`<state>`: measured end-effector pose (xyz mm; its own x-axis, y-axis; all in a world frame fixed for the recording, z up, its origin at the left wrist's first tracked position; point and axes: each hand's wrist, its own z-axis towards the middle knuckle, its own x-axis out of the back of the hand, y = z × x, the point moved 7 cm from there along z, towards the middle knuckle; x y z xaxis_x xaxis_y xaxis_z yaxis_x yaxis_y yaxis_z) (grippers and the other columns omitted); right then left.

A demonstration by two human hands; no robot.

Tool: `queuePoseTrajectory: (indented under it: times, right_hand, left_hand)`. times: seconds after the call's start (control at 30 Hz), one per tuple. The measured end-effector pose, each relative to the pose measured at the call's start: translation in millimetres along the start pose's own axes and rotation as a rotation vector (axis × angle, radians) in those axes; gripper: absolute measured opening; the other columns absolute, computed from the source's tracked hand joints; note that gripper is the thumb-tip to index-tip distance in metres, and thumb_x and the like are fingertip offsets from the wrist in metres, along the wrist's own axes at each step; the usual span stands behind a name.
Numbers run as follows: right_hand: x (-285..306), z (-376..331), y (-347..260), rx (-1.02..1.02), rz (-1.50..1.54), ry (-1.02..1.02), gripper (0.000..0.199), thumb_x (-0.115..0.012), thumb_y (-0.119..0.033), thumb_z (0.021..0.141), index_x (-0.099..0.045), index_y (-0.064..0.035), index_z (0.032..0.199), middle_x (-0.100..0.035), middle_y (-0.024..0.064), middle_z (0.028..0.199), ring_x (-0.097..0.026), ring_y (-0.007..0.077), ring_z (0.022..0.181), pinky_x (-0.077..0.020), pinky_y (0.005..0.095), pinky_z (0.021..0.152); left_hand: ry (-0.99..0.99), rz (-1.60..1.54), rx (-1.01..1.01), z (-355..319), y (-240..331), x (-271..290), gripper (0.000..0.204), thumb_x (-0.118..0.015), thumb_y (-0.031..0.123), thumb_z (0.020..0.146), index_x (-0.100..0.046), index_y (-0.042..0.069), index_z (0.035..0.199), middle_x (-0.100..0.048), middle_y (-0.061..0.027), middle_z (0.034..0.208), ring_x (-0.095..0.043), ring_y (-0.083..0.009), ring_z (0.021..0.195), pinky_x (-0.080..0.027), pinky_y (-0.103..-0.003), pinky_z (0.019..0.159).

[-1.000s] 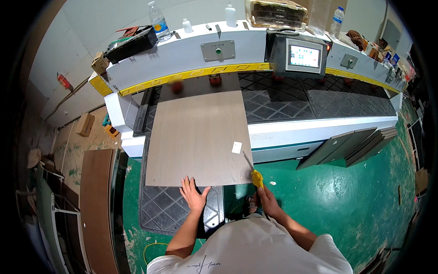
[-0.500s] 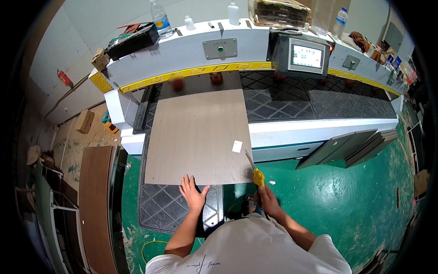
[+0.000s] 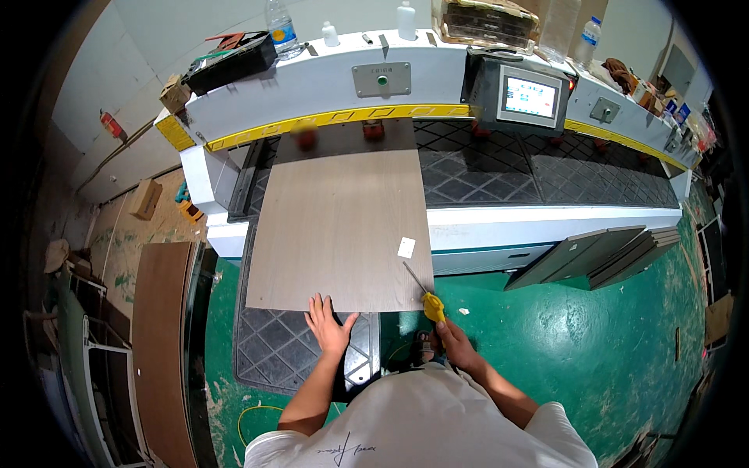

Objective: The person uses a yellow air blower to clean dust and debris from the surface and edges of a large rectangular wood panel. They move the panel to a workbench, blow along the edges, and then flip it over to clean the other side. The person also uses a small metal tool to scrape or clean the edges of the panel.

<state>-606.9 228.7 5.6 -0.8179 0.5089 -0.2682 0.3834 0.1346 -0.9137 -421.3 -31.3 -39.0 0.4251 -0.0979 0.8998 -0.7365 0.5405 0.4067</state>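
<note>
A large grey-brown wood-grain panel point(image 3: 339, 226) lies flat on the machine's bed, its far end under the beam. My left hand point(image 3: 330, 331) is open, its spread fingers resting on the panel's near edge, the thumb pointing right. At the panel's near right corner, my right hand point(image 3: 459, 343) is closed around a yellow air blow gun point(image 3: 433, 306) with a thin metal nozzle. That nozzle points up and left over the panel, towards a small white label point(image 3: 406, 247) on its surface. Part of the blow gun's handle is hidden in my fist.
A white machine beam point(image 3: 312, 82) with a yellow strip spans the far side, carrying a touch screen point(image 3: 530, 97). Dark panels point(image 3: 601, 253) lean at the right. Brown boards point(image 3: 160, 335) stand at the left. A ribbed black mat point(image 3: 285, 351) extends below the panel.
The blow gun has shifted slightly left, its nozzle now reaching further over the panel. My left hand stays at the near edge. The view has moved a little.
</note>
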Motion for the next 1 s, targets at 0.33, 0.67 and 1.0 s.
queuePoseTrajectory:
  times: [0.33, 0.67, 1.0]
  right_hand:
    - [-5, 1, -2, -0.004, 0.007, -0.053, 0.030, -0.039, -0.039, 0.112, -0.046, -0.0095, 0.108, -0.047, -0.0005, 0.075, -0.045, 0.0097, 0.061, -0.0390, 0.0261, 0.053]
    - [-12, 1, -8, -0.038, -0.027, -0.079, 0.030, -0.038, -0.038, 0.113, -0.048, -0.0094, 0.110, -0.047, -0.0012, 0.075, -0.043, 0.0091, 0.063, -0.0387, 0.0262, 0.058]
    - [-10, 3, -2, -0.041, -0.053, -0.087, 0.033, -0.038, -0.040, 0.112, -0.049, -0.0091, 0.107, -0.050, 0.0000, 0.075, -0.045, 0.0101, 0.062, -0.0407, 0.0269, 0.057]
  left_hand:
    - [0.002, -0.013, 0.001, 0, 1, 1, 0.092, -0.078, 0.055, 0.080, -0.045, 0.001, 0.147, -0.031, -0.0195, 0.162, -0.018, -0.0370, 0.155, -0.011, -0.061, 0.123]
    - [-0.003, -0.011, 0.000, 0, -1, 2, 0.089, -0.077, 0.055, 0.082, -0.046, 0.002, 0.146, -0.032, -0.0212, 0.162, -0.019, -0.0384, 0.154, -0.011, -0.061, 0.123]
    - [-0.004, -0.009, 0.002, 1, -1, 2, 0.090, -0.076, 0.057, 0.082, -0.046, 0.001, 0.147, -0.033, -0.0214, 0.161, -0.019, -0.0384, 0.154, -0.012, -0.062, 0.122]
